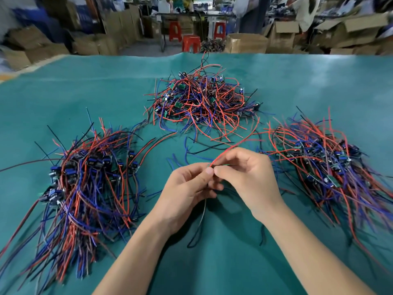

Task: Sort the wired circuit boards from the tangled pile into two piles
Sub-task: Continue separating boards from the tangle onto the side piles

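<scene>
A tangled pile [202, 101] of wired circuit boards with red, blue and black leads lies at the middle far side of the teal table [297, 86]. A sorted pile [89, 179] spreads at the left and another sorted pile [331, 167] at the right. Between them, near me, my left hand [187, 192] and my right hand [248, 177] together pinch one small wired board [221, 165], mostly hidden by the fingers. Its red lead [240, 143] runs up and right; a thin dark lead [202, 218] hangs below the hands.
Loose blue and black leads [191, 150] trail on the cloth just beyond my hands. Past the table's far edge stand cardboard boxes [246, 42] and red stools [191, 42].
</scene>
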Demonstrator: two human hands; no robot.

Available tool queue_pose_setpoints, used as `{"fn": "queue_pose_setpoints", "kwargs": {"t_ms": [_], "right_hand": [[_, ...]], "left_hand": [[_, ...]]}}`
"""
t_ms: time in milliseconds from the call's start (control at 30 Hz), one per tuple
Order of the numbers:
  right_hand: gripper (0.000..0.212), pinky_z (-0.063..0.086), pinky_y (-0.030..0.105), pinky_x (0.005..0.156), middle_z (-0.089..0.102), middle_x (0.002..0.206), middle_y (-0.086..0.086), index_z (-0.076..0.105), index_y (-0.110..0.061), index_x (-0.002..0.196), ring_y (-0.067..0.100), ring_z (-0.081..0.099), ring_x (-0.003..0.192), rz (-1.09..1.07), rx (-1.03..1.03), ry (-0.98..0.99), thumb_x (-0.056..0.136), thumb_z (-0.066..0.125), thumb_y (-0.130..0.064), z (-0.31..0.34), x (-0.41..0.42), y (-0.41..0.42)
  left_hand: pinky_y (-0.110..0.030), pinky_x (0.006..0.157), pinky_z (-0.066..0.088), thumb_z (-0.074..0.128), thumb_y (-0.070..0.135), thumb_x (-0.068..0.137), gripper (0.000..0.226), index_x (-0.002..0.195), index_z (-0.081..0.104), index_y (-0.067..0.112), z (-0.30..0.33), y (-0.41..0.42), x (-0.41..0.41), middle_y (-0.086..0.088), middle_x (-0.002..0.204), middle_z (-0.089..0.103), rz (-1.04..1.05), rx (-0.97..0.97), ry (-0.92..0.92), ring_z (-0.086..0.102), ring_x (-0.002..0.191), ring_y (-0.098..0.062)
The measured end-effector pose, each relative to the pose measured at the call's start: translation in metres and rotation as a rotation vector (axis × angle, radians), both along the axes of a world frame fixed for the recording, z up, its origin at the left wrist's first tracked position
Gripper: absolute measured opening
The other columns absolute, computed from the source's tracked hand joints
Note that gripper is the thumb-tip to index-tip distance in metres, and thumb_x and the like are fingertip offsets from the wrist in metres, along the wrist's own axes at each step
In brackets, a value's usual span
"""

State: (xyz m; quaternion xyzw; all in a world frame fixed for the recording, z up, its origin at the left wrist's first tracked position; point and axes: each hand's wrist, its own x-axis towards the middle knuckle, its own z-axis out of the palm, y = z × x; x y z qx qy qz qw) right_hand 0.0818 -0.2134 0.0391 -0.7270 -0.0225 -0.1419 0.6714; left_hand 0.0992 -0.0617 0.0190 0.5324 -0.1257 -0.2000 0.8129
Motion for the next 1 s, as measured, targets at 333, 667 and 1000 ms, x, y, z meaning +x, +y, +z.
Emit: {"fn": "queue_pose_setpoints", "kwargs": {"t_ms": [333, 667, 1000], "right_hand": [[0.007, 0.054, 0.025, 0.066, 0.076, 0.084, 0.01, 0.081, -0.004, 0.082, 0.016, 0.068, 0.071, 0.081, 0.057, 0.086, 0.085, 0.079, -0.009, -0.002, 0.004, -0.011], [0.022, 0.048, 0.019, 0.05, 0.069, 0.063, -0.002, 0.076, -0.012, 0.076, 0.007, 0.06, 0.055, -0.176, 0.023, 0.089, 0.094, 0.071, -0.022, 0.0, 0.011, -0.031], [0.014, 0.055, 0.025, 0.068, 0.077, 0.082, 0.011, 0.079, -0.015, 0.098, 0.015, 0.07, 0.07, 0.323, -0.069, 0.113, 0.087, 0.079, -0.024, -0.002, 0.003, -0.024]], "left_hand": [[-0.022, 0.057, 0.047, 0.064, 0.025, 0.087, 0.019, 0.076, 0.073, 0.012, 0.002, -0.002, -0.004, -0.007, 0.073, 0.06, -0.004, 0.092, -0.067, 0.056, 0.06, -0.014], [-0.019, 0.054, 0.043, 0.063, 0.026, 0.093, 0.031, 0.102, 0.072, -0.002, 0.0, -0.002, -0.004, -0.002, 0.07, 0.054, -0.165, 0.167, -0.085, 0.052, 0.058, -0.014], [-0.02, 0.054, 0.047, 0.061, 0.014, 0.089, 0.019, 0.104, 0.055, 0.005, 0.001, -0.001, -0.002, -0.006, 0.068, 0.062, 0.027, 0.007, -0.027, 0.057, 0.056, -0.014]]}}
